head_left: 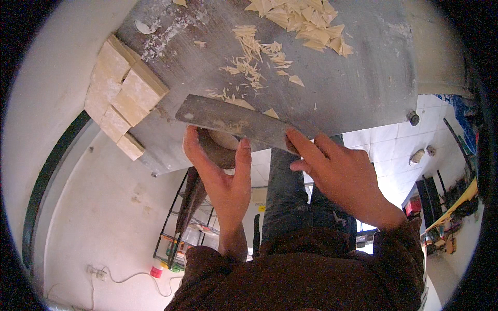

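My right hand [345,173] grips the handle end of a broad grey cleaver [233,122], its index finger lying along the blade. The blade slants across in front of me and covers part of a round, dark grey-brown piece [220,154] with a pale middle. Around that piece my left hand [220,179] is closed, thumb on one side and fingers on the other; whether it is a bowl I cannot tell. Just beyond the blade lie a few cut pale dough pieces [270,112], with thin dough scraps [251,57] farther off.
Stacks of pale dough sheets [127,96] stand at the left edge of the grey metal table [358,83]. A heap of triangular dough pieces [311,23] lies at the far side. White flour [168,36] dusts the far left. A shelf rack [174,223] stands below the table.
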A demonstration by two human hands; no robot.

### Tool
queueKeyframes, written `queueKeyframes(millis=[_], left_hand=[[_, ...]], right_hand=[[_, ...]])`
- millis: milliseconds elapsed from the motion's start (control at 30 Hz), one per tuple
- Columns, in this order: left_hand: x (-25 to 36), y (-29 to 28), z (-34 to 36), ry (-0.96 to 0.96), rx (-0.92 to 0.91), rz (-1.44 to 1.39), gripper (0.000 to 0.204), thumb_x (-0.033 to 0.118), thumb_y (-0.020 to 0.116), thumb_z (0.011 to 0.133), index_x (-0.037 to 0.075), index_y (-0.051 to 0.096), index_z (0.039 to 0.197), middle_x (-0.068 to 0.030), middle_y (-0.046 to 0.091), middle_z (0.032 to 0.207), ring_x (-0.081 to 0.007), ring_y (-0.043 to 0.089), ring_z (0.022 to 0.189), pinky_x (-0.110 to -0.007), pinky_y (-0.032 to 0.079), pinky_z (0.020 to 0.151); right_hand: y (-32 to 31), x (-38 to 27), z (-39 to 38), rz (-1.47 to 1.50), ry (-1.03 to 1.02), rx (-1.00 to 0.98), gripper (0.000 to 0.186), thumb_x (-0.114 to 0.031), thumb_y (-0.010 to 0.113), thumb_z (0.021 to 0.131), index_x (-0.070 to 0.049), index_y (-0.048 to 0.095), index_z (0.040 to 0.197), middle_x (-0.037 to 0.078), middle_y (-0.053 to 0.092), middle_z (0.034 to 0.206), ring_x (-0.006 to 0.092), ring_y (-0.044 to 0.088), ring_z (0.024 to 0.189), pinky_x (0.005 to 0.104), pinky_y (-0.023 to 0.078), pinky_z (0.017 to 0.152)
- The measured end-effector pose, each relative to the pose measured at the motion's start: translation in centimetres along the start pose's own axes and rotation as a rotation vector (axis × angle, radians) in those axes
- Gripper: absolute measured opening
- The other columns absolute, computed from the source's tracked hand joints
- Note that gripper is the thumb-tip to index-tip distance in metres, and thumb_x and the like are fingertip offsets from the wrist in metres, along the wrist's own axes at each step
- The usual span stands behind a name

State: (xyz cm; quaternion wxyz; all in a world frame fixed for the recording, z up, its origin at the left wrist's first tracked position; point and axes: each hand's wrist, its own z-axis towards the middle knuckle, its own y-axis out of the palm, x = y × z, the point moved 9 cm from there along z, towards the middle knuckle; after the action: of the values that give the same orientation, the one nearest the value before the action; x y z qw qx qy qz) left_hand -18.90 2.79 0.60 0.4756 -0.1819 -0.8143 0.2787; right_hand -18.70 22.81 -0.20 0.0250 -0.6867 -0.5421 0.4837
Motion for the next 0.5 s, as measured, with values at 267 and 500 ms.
queueKeyframes(millis=[267,500], left_hand=[[-0.1,0.0,-0.3,-0.025,-0.011,-0.011,0.08,0.014,0.074,0.095,-0.005,0.025,0.155,-0.0233,0.035,0.15,-0.0342,0.035,0.143,-0.046,0.023,0.121],[0.9,0.1,0.2,0.048,-0.026,0.063,0.078,0.014,0.074,0.094,-0.005,0.029,0.154,-0.0238,0.036,0.154,-0.0361,0.034,0.145,-0.047,0.021,0.122]], right_hand=[[-0.1,-0.6,0.1,0.022,-0.036,0.079,0.054,-0.038,0.068,0.096,-0.016,0.055,0.143,0.005,0.062,0.088,0.0252,0.068,0.067,0.038,0.055,0.052],[0.4,-1.3,2.8,0.028,-0.037,0.144,0.05,-0.039,0.065,0.098,-0.015,0.056,0.141,0.007,0.066,0.093,0.0275,0.072,0.071,0.038,0.057,0.055]])
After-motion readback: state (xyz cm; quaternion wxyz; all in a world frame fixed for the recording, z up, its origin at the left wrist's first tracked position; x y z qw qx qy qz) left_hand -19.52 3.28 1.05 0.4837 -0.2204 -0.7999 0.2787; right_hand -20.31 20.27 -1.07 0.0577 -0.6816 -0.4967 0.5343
